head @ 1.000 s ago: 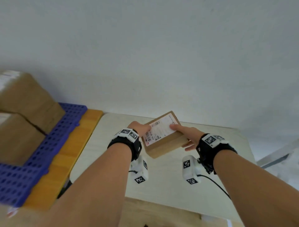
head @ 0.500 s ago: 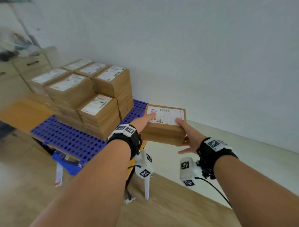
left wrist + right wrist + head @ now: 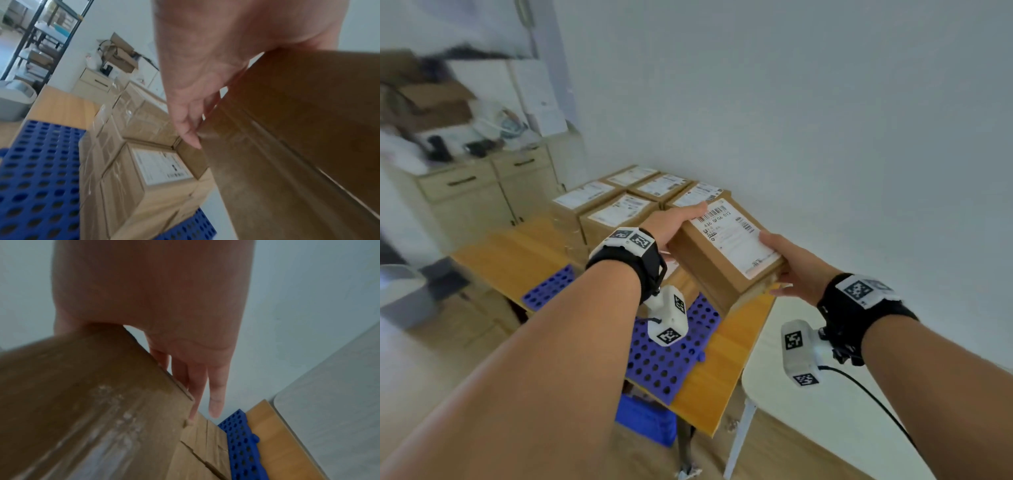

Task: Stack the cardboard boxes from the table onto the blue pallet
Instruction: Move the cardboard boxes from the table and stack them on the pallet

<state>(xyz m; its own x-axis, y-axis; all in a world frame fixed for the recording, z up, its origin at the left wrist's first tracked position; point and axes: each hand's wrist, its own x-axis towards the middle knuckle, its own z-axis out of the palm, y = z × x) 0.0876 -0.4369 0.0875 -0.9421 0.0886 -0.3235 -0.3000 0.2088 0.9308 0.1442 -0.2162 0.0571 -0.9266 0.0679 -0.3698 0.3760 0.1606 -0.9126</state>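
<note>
box point(image 3: 726, 253) held over stack point(image 3: 616, 209) | stack on pallet point(image 3: 664, 363) (table point(image 3: 808, 428) right, seemingly adjoining)

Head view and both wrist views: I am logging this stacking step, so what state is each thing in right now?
Carried box: in the air above the pallet, tilted, label up.
Left hand: holds the box's far end.
Right hand: holds its near end.
Stacked boxes: resting on the pallet, labels up.
Blue pallet: partly bare.

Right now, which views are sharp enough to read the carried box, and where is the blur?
Head view: the carried box and its label are sharp between left hand and right hand; the cabinets at left are motion-smeared. Left wrist view: soft all over, stacked boxes streaked with tape glare. Right wrist view: dim, the box blurred, blue pallet clearer.
</note>
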